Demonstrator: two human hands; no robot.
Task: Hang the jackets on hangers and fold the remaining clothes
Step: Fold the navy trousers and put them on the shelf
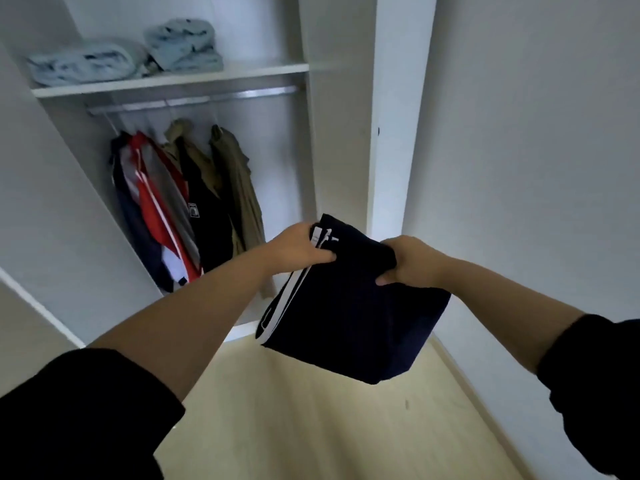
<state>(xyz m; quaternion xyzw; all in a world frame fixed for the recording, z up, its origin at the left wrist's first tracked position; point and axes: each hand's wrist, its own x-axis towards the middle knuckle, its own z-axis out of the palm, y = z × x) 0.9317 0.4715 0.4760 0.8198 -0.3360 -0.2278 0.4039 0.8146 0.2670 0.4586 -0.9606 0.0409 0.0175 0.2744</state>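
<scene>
Fingers of my left hand (300, 245) and right hand (414, 261) grip a folded navy white-striped garment (346, 327) in mid-air before the white wardrobe (398, 133). Mixed-colour jackets (180, 202) hang on its metal rail (194, 100), and pale blue folded clothes (121, 57) sit on the shelf (249, 71); I judge only shelving this piece remains.

Two hands (301, 247) (414, 263), one garment (346, 323), two bundles (83, 62) (183, 45)

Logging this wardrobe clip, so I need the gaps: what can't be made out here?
Head view:
Folded navy white-striped garment: type unclear; folded, top edge covered by the left hand and right hand.
Hangers under the silver metal rail: blurred, hidden by the hanging jackets.
Pale blue folded bundles on the white shelf: blur hides what they are.
</scene>
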